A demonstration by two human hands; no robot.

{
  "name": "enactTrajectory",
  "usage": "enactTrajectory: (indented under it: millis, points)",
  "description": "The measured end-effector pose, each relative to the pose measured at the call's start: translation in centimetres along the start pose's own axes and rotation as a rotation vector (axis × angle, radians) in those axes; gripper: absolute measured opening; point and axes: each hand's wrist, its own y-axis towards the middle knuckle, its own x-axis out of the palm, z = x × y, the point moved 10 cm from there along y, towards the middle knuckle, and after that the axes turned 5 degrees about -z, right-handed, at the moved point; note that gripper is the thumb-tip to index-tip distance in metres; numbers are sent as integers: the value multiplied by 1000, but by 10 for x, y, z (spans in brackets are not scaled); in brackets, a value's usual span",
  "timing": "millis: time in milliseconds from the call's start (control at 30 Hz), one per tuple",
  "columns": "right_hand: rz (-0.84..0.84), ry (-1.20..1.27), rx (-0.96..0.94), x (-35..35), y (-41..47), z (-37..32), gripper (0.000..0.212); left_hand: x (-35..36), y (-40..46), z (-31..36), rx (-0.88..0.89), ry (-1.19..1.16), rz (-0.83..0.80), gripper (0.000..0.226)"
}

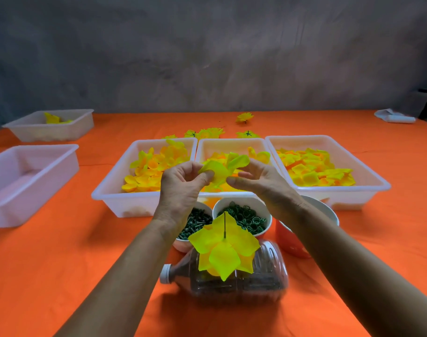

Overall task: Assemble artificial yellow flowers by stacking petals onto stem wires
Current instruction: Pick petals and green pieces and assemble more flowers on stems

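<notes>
Two hands meet in the head view above the middle tray: your left hand (183, 183) pinches a yellow petal piece (223, 170) between thumb and fingertips, and your right hand (258, 182) holds its far side with thumb and curled fingers, so both are clamped on the same piece, raised clear of the desk (61, 263). Below your wrists a partly built flower (223, 249) sits on a thin stem wire (224, 224) that stands upright and pokes out above the stacked petals; it rises from a clear plastic bottle (231, 280) lying on its side with its white cap to the left. Just behind the bottle you have a white bowl of dark green pegs (195, 221), a white bowl of dark green rings (244, 215) beside it, and a red cup (292, 242) partly hidden by your right forearm. Three white trays stand side by side behind the bowls: the left tray (115, 190) holds cupped yellow-orange petals, the middle tray (231, 144) more petals, the right tray (341, 188) flatter squarish ones. Finished flowers (207, 133) lie on the orange cloth behind the trays. Far to your left stand a tray (25, 190) with nothing visible inside and another tray (49, 127) with a few yellow petals.
</notes>
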Motion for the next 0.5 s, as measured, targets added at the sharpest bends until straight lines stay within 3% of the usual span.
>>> enactTrajectory:
  millis: [133,333,500]
  points:
    - [-4,79,-76,0,-6,-15,39,1,-1,8,5,-8,-33,2]
    - [85,-29,-95,-12,-12,-26,79,-3,0,14,-1,-42,-28,11]
    - [-38,135,-119,0,-17,-34,40,-2,-1,17,-25,-80,-37,12]
